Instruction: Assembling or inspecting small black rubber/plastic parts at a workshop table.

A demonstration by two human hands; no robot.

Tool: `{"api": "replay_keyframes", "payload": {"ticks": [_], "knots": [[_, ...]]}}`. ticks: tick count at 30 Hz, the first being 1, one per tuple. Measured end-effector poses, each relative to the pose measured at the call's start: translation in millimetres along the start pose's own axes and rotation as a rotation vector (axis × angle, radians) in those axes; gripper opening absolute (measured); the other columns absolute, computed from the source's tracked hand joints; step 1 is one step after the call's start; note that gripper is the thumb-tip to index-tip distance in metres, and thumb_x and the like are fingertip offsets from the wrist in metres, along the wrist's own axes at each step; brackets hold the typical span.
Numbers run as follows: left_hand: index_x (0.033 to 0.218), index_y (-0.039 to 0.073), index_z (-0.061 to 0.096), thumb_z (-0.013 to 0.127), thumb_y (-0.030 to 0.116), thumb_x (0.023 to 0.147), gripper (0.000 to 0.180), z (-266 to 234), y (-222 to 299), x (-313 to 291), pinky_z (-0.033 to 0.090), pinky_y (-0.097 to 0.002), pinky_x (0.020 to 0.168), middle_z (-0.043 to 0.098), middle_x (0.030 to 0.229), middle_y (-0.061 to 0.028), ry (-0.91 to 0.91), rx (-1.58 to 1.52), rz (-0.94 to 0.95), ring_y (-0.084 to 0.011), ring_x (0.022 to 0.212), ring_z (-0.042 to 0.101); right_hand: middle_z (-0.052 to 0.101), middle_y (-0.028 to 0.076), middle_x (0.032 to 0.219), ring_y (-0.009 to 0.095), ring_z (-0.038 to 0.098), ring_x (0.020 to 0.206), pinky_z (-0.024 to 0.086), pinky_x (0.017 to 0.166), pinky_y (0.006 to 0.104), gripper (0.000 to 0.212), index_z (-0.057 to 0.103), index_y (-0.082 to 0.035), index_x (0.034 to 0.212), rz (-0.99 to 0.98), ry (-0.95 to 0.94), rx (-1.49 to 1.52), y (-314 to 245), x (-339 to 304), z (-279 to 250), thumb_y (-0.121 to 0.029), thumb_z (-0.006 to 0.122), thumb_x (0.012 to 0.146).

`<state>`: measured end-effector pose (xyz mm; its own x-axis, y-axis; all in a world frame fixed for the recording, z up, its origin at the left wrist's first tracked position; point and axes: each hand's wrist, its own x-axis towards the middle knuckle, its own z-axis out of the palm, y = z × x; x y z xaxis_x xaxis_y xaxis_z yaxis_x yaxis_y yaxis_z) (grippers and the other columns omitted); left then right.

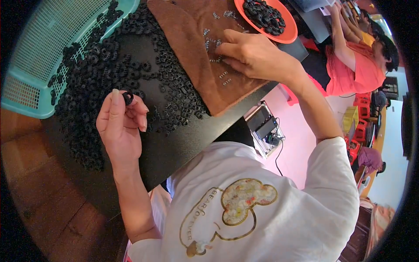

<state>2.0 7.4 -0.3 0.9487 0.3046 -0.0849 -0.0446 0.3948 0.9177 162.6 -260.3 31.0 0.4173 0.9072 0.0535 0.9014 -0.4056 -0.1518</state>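
My left hand is raised in front of the heap of black parts, its thumb and fingers closed on a small black plastic ring-shaped part. Beyond the table's near edge my right hand reaches over a brown cloth, with its fingertips bent down together among small metal springs. What those fingertips pinch, if anything, is hidden. Several springs lie scattered on the cloth around them. A large heap of the same kind of black parts covers the dark table left of the cloth.
A green plastic basket lies at the far left, with black parts spilling over its side. An orange bowl of black parts stands beyond my right hand. A person in a pink shirt sits at the right. Below the table is equipment with a cable.
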Motion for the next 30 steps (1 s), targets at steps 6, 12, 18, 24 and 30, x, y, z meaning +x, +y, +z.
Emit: {"api": "replay_keyframes", "payload": {"ticks": [6, 12, 18, 24, 30], "knots": [[0.086, 0.004, 0.059, 0.046, 0.025, 0.100, 0.028, 3, 4, -1, 0.037, -0.0208, 0.043, 0.061, 0.071, -0.0091, 0.022, -0.039, -0.015, -0.0087, 0.050, 0.049, 0.052, 0.015, 0.088, 0.035, 0.060, 0.076, 0.048, 0.064, 0.0458, 0.016, 0.055, -0.001, 0.088, -0.023, 0.009, -0.037, -1, 3, 0, -0.009, 0.060, 0.076], [0.087, 0.003, 0.060, 0.045, 0.025, 0.100, 0.030, 0, 4, -1, 0.037, -0.0218, 0.042, 0.061, 0.070, -0.0101, 0.026, -0.096, -0.047, -0.0103, 0.050, 0.049, 0.050, 0.014, 0.087, 0.033, 0.057, 0.076, 0.047, 0.065, 0.0419, 0.015, 0.053, 0.000, 0.088, 0.004, 0.073, 0.115, -8, 1, -12, -0.004, 0.059, 0.075], [0.085, 0.004, 0.060, 0.042, 0.027, 0.101, 0.033, -5, 3, 2, 0.037, -0.0229, 0.040, 0.060, 0.069, -0.0101, 0.000, -0.268, -0.140, -0.0125, 0.048, 0.050, 0.063, 0.016, 0.083, 0.029, 0.063, 0.077, 0.050, 0.069, 0.0356, 0.019, 0.060, 0.002, 0.096, 0.020, 0.242, 0.681, -43, 33, -4, -0.006, 0.057, 0.079], [0.083, 0.004, 0.058, 0.043, 0.029, 0.100, 0.034, -4, 6, 3, 0.036, -0.0227, 0.038, 0.060, 0.067, -0.0105, 0.033, -0.303, -0.186, -0.0133, 0.045, 0.049, 0.064, 0.005, 0.072, 0.008, 0.057, 0.065, 0.047, 0.059, 0.0239, 0.015, 0.065, 0.002, 0.092, 0.123, 0.227, 1.163, -91, 82, 0, -0.012, 0.065, 0.086], [0.084, 0.003, 0.059, 0.043, 0.028, 0.100, 0.034, -9, 3, 4, 0.036, -0.0226, 0.038, 0.061, 0.067, -0.0101, -0.008, -0.341, -0.183, -0.0124, 0.044, 0.050, 0.065, 0.005, 0.077, 0.007, 0.058, 0.071, 0.047, 0.063, 0.0234, 0.013, 0.065, 0.003, 0.092, -0.021, 0.257, 0.970, -104, 109, 10, -0.009, 0.064, 0.088]]}}
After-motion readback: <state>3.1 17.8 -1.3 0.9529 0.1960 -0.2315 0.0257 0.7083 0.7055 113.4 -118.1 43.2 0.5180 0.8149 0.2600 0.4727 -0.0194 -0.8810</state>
